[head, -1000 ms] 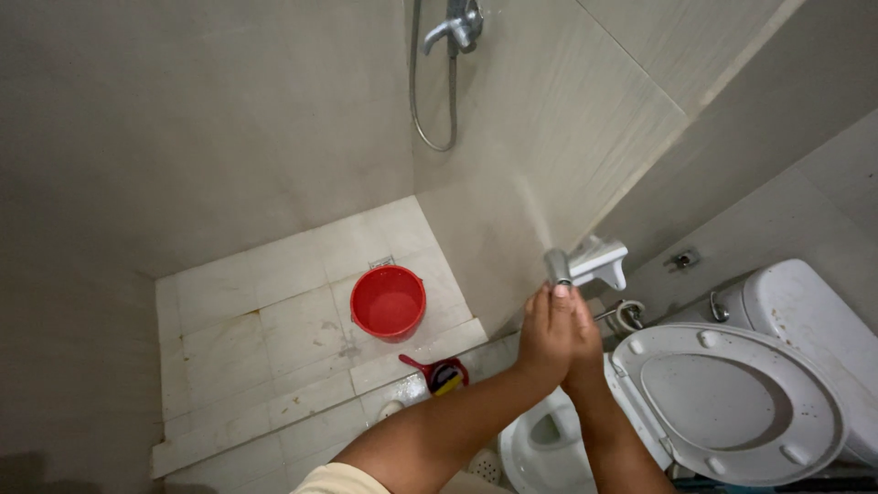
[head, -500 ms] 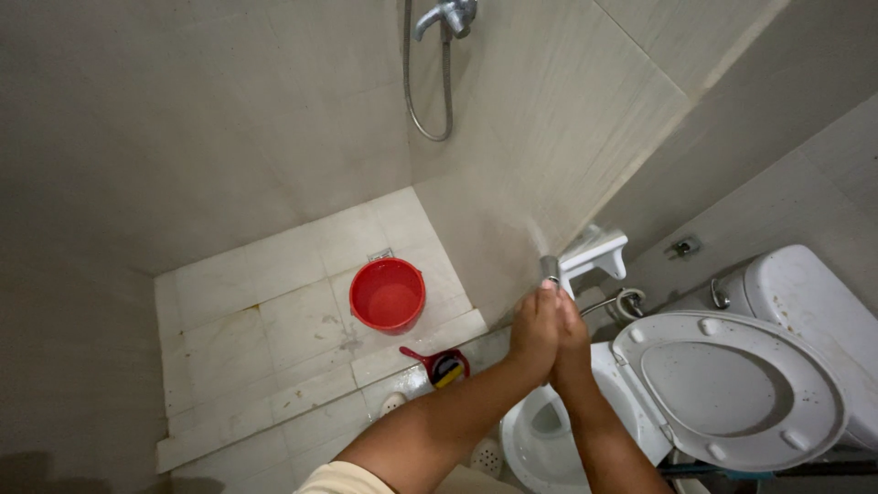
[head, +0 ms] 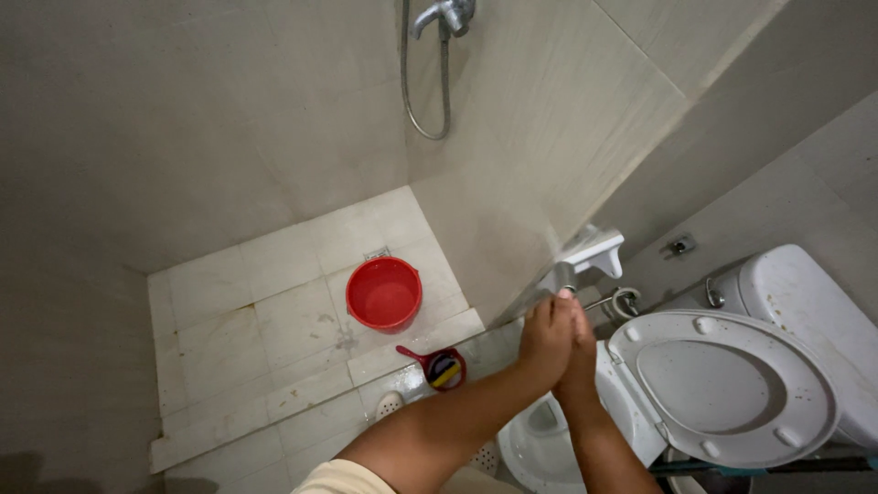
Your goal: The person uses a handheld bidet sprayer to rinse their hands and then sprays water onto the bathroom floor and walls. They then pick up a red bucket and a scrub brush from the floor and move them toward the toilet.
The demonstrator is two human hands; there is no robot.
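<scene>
Head view: left hand (head: 546, 340) and right hand (head: 580, 343) — fingers closed together — grip the metal sprayer (head: 560, 277) above the toilet bowl (head: 535, 448), lid up; red bucket (head: 384, 294) stands apart

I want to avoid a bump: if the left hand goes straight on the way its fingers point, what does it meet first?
Probably the metal sprayer head: the left hand has its fingertips right below it. Depth is unclear.

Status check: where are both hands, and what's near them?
Left hand and right hand pressed together at the bidet sprayer. Toilet bowl below, lid raised. Nothing blocking.
</scene>
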